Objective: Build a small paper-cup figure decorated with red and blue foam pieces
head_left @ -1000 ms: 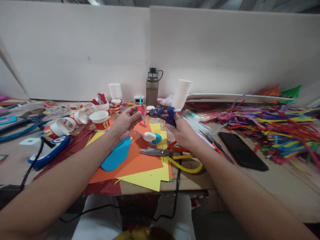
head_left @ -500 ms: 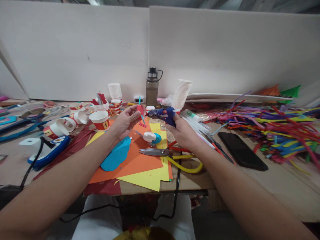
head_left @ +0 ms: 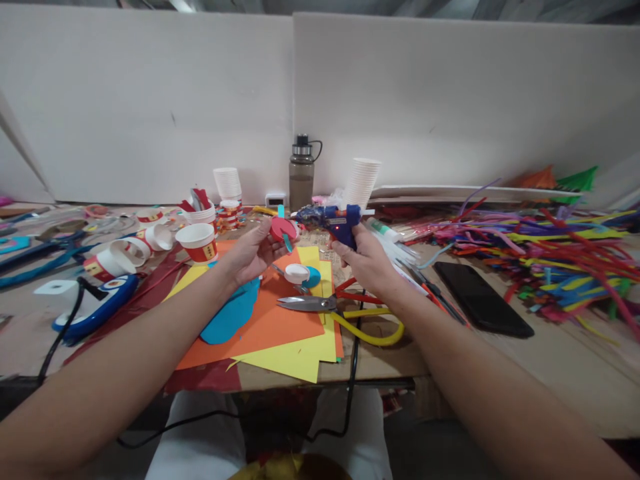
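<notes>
Between the fingers of my left hand is a small round red piece with blue strips on it; its exact kind is unclear. My right hand grips a blue glue gun, its nozzle pointing left and close to the red piece. A small red light glows on the gun. Below lie orange paper, yellow paper and a cut blue paper shape. Scissors with red and yellow handles lie under my right forearm. A small white round piece rests on a blue disc.
A water bottle and a stack of white cups stand at the back. Paper cups sit on the left. Right of my arm lie a black phone and many pipe cleaners. A black cord hangs over the table edge.
My left hand has turned the red piece so its round face shows. The glue gun has tilted more level, with its nozzle near the piece's top.
</notes>
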`<state>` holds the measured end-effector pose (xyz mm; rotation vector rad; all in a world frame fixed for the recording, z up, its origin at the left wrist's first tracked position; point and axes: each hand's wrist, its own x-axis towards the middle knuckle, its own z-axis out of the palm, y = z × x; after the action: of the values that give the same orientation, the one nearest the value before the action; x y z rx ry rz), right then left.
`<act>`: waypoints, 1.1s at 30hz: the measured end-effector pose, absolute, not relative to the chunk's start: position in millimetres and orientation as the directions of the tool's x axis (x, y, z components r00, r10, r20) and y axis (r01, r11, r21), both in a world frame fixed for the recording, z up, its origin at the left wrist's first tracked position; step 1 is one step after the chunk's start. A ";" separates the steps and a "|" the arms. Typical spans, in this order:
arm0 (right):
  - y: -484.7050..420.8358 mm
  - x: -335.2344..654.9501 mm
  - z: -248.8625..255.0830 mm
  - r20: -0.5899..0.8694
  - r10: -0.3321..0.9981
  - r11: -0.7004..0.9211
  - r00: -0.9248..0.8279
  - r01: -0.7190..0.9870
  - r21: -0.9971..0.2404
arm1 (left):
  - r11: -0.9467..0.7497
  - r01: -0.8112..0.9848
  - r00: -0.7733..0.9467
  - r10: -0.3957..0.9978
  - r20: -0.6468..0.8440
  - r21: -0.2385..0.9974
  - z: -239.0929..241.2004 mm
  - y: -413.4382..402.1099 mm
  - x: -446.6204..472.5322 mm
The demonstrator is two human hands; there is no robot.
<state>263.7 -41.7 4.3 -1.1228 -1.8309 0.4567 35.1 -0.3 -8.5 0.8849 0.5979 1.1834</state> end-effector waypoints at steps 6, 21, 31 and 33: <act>-47.0 260.0 8.3 0.505 0.840 0.531 -0.202 0.499 -0.685 | 0.174 -0.524 0.375 0.926 0.042 0.834 -9.2 -6.2 40.9; -48.6 259.5 9.3 0.526 0.821 0.553 -0.223 0.540 -0.634 | 0.162 -0.498 0.430 0.899 0.080 0.852 -12.7 -8.0 42.1; -49.7 258.5 8.8 0.533 0.816 0.557 -0.224 0.552 -0.620 | 0.173 -0.490 0.424 0.904 0.060 0.854 -11.6 -9.0 43.3; -50.3 257.8 9.4 0.533 0.814 0.565 -0.232 0.529 -0.633 | 0.180 -0.497 0.422 0.905 0.055 0.849 -11.5 -9.3 43.5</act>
<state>257.8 -50.3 9.4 -1.0860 -1.9077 0.4034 43.5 -9.3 -11.5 0.9318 0.5308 1.0582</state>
